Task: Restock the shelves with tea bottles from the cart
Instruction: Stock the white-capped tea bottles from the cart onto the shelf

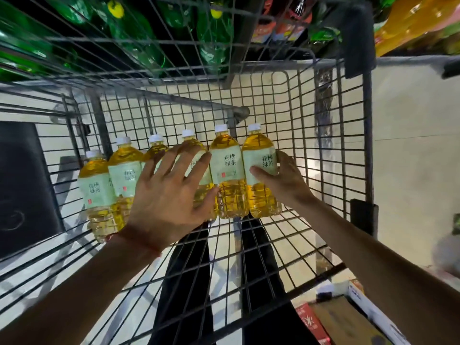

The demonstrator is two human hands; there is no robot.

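Reaching into the wire cart (323, 115), we have both hands among six tea bottles (227, 195) that lie side by side in a row on its mesh floor, caps pointing away from us. Each is clear plastic filled with amber-yellow tea, ribbed toward the base, and topped with a white screw cap (221, 128). A pale green label (225, 168) wraps each one, printed with the dark characters 春拂绿茶 in two columns and a small red seal mark below; the finer print beside the seal is too small to read. Our left hand (169, 195) is spread flat over the third and fourth bottles from the left, fingers straight and fanned and gripping nothing, with a thin red string (139, 242) round its wrist. Our right hand (286, 178) grips the rightmost bottle (258, 145) from its outer side, thumb pressed across the label and fingers curled round behind it. This bottle touches its neighbour and sits near the cart's right wall. Beyond the cart's far end we see green plastic bottles (134, 28), some with yellow caps, red-labelled dark bottles (286, 26) and an orange drink bottle (418, 18). Cardboard cartons (348, 322) show at the lower right.
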